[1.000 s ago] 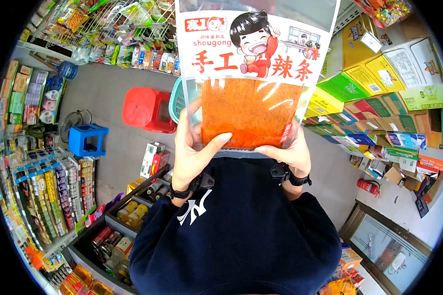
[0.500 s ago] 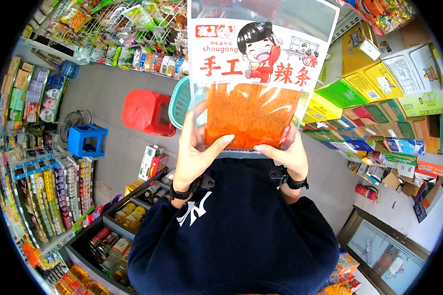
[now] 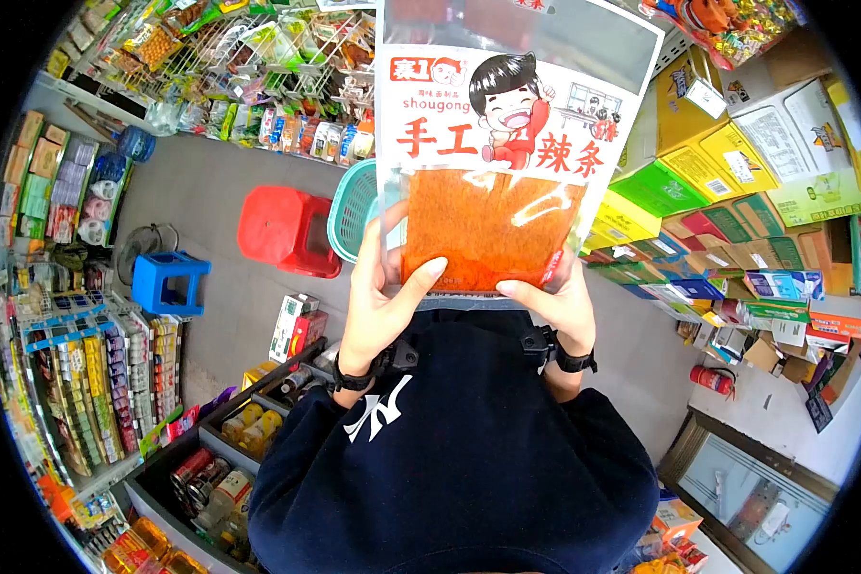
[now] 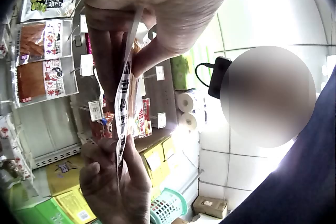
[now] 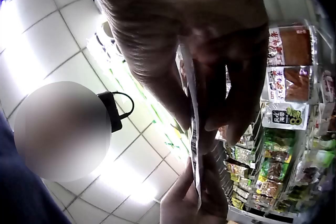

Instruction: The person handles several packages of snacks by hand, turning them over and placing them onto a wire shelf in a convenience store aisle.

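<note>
A flat, partly clear snack packet [image 3: 493, 225] with an orange-brown filling and a cartoon label is held upright in front of the chest. My left hand [image 3: 381, 292] grips its lower left corner, thumb across the front and fingers behind. On the lower right corner my right hand [image 3: 557, 301] does the same, its thumb tip on the front near the bottom seam. Seen from the left wrist, the packet [image 4: 125, 92] is edge-on between thumb and fingers. The right wrist view likewise shows the packet's thin edge [image 5: 194, 124] pinched in the hand.
A red stool [image 3: 282, 230], a teal basket [image 3: 354, 210] and a blue stool [image 3: 169, 280] stand on the floor ahead and left. Stacked cartons [image 3: 708, 143] line the right side. An open bin of drinks [image 3: 201, 469] is near my left elbow. Similar packets [image 4: 39, 79] hang on a rack.
The packet has shifted slightly right and down in the head view, with both hands keeping their hold. The surroundings have shifted a little with the head.
</note>
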`<act>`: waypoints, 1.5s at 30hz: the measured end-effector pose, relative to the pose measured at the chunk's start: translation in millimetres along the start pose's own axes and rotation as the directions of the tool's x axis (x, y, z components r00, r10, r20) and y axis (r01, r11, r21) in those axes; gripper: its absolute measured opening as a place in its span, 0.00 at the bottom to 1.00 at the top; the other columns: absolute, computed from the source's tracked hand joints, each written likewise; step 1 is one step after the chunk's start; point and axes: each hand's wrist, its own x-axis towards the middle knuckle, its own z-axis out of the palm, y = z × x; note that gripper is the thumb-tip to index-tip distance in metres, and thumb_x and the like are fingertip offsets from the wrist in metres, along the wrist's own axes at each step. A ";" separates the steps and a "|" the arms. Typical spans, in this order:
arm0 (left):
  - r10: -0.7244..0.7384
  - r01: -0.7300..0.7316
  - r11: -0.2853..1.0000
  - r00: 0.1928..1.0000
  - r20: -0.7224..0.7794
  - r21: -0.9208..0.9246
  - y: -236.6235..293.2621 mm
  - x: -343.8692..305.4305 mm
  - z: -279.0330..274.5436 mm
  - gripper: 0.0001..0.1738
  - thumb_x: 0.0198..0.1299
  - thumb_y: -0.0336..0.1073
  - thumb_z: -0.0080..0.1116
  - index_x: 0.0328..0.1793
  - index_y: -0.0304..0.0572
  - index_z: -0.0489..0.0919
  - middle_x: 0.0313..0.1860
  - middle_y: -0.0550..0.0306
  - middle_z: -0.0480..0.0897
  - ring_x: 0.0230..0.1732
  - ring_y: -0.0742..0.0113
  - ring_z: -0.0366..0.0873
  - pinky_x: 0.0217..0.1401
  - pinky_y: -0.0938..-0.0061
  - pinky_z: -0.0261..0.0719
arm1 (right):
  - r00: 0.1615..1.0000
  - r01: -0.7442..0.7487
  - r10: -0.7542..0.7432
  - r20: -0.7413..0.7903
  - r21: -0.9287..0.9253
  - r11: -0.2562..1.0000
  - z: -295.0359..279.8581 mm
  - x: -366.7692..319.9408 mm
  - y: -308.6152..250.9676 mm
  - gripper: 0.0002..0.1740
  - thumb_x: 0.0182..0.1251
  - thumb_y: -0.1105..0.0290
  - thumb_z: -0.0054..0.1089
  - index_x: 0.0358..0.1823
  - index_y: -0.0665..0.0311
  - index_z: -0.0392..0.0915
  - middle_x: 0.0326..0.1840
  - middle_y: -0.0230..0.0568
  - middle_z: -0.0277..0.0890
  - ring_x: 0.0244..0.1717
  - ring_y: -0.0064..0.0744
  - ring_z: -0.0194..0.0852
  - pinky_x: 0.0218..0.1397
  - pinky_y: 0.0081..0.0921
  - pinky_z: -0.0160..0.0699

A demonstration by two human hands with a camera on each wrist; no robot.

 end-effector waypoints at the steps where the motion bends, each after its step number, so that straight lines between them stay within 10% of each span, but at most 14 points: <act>1: 0.000 0.001 1.000 1.000 0.017 -0.007 0.4 0.0 -0.3 0.31 0.57 0.23 0.51 0.65 0.34 0.52 0.49 0.48 0.74 0.48 0.68 0.74 0.49 0.78 0.72 | 1.000 0.006 -0.006 -0.020 0.017 1.000 -0.3 -0.7 0.6 0.32 0.50 0.82 0.63 0.57 0.69 0.60 0.52 0.38 0.69 0.52 0.25 0.67 0.55 0.24 0.67; 21: -0.041 0.042 0.998 0.999 0.016 -0.046 -6.5 2.4 -2.1 0.29 0.57 0.21 0.50 0.64 0.35 0.55 0.50 0.51 0.73 0.49 0.72 0.72 0.48 0.81 0.69 | 0.988 0.046 -0.046 -0.148 0.001 0.999 -3.6 -2.4 7.4 0.20 0.61 0.74 0.52 0.55 0.74 0.64 0.51 0.38 0.70 0.51 0.23 0.65 0.56 0.22 0.61; 27: -0.018 0.013 0.998 0.997 -0.073 -0.069 -40.9 27.4 -14.2 0.27 0.58 0.21 0.47 0.64 0.37 0.56 0.52 0.50 0.72 0.52 0.69 0.71 0.54 0.77 0.70 | 0.939 0.025 -0.138 -0.314 -0.338 0.941 -6.7 17.6 28.7 0.31 0.64 0.67 0.50 0.66 0.65 0.50 0.64 0.47 0.56 0.64 0.31 0.54 0.64 0.31 0.54; 36: 0.109 -0.094 0.970 0.992 -0.058 0.223 -55.0 30.5 5.1 0.24 0.57 0.19 0.44 0.62 0.33 0.63 0.59 0.49 0.68 0.59 0.64 0.67 0.60 0.73 0.65 | 0.998 0.026 -0.016 0.069 -0.144 0.989 13.4 33.2 56.0 0.40 0.66 0.61 0.47 0.70 0.61 0.32 0.74 0.47 0.26 0.73 0.36 0.27 0.70 0.31 0.40; 39: 0.128 -0.195 0.844 0.978 0.165 0.500 -53.4 26.7 14.1 0.27 0.52 0.17 0.45 0.61 0.36 0.67 0.60 0.43 0.68 0.62 0.56 0.66 0.61 0.72 0.63 | 0.993 0.099 -0.094 0.077 -0.062 0.993 16.3 34.7 62.7 0.41 0.66 0.60 0.47 0.70 0.62 0.32 0.73 0.48 0.30 0.73 0.36 0.29 0.70 0.31 0.39; 45: 0.022 -0.325 0.738 0.888 0.460 0.591 -45.0 20.3 14.8 0.44 0.45 0.37 0.64 0.69 0.42 0.56 0.71 0.48 0.51 0.72 0.56 0.44 0.70 0.54 0.29 | 0.986 0.089 -0.087 -0.140 0.008 0.996 7.8 25.3 34.3 0.30 0.61 0.69 0.55 0.61 0.71 0.55 0.60 0.41 0.61 0.60 0.27 0.58 0.62 0.25 0.57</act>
